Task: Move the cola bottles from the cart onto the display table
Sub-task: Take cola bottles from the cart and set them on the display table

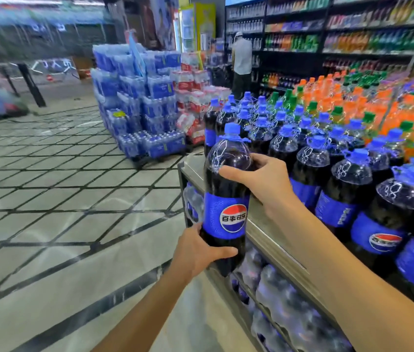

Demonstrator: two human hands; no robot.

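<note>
Clamped low by the left grip (202, 250) and high by the right grip (260, 184), the cola bottle (226, 217) hangs mid-frame beside the bench (273, 241) edge, which its base could clip, toppling neighbouring bottles (314, 158).

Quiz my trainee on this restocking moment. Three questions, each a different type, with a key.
1. True or false: the held bottle already stands on the table.
2. Where does the left hand grip the bottle? A) the cap B) near the base C) the neck
3. Fill in: the colas standing on the table have ____ caps.

Key: 1 false, since both hands hold it off the table's edge, its base below the top; 2 B; 3 blue.
</note>
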